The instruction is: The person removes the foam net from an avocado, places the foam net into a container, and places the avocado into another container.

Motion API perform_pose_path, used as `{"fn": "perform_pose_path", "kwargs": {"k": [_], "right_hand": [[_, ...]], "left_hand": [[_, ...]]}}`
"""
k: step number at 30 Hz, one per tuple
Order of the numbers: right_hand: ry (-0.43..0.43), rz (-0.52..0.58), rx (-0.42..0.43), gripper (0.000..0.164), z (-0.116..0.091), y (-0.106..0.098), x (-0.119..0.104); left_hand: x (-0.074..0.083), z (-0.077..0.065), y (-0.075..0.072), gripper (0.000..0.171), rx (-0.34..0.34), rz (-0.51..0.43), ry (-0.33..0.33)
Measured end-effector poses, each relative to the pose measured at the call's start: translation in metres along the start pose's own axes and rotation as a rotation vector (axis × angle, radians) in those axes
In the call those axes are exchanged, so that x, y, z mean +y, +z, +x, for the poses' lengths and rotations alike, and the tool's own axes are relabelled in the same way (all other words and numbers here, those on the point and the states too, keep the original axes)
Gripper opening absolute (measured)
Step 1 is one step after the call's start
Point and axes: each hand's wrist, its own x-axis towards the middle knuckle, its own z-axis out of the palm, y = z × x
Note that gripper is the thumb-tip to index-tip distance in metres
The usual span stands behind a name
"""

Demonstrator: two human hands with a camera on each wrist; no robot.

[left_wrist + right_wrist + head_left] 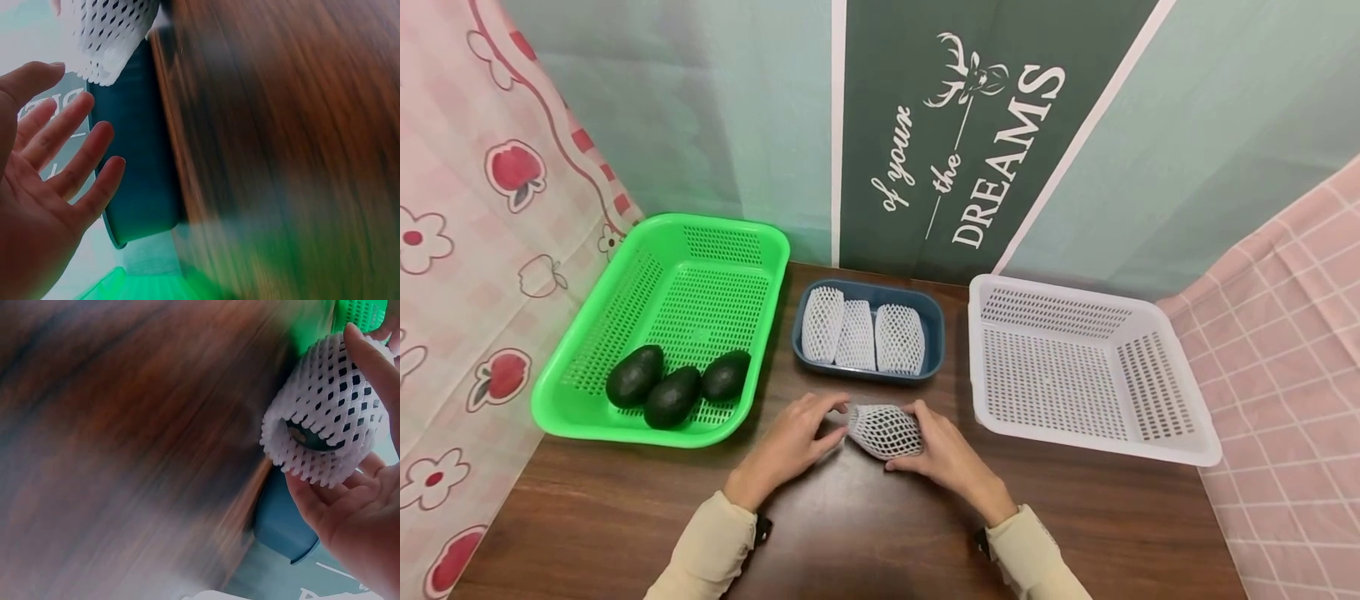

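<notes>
An avocado in a white foam net (886,431) is held just above the table or on it; I cannot tell which. My right hand (951,450) grips its right end between thumb and fingers. In the right wrist view, the dark stem end of the avocado (312,437) shows through the open end of the net. My left hand (797,437) is beside the net's left end, fingers spread and slightly bent, holding nothing. The left wrist view shows a gap between its fingertips and the net (112,44).
Behind the hands, a dark blue tray (868,377) holds several folded foam nets (855,333). At the left, a green basket (700,292) contains three avocados (673,398). A white basket (1052,383) stands at the right on the wooden table (865,533). Curtains hang around the sides and back.
</notes>
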Motion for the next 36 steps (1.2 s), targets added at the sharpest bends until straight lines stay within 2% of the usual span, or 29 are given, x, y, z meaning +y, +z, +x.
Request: {"fn": "perform_pose_path", "kwargs": {"k": [10, 20, 30, 36], "right_hand": [[-0.010, 0.034, -0.028, 0.072, 0.000, -0.006, 0.005], [-0.054, 0.007, -0.063, 0.065, 0.002, -0.011, 0.009], [-0.090, -0.027, -0.044, 0.061, 0.000, -0.009, 0.011], [-0.116, -0.046, -0.043, 0.058, 0.000, -0.010, 0.010]], "left_hand": [[-0.002, 0.002, 0.010, 0.033, -0.042, -0.041, -0.013], [0.000, 0.005, 0.012, 0.025, -0.091, -0.039, -0.032], [0.005, 0.007, 0.010, 0.045, -0.212, -0.033, -0.103], [0.007, 0.006, 0.012, 0.061, -0.275, -0.035, -0.111]]}}
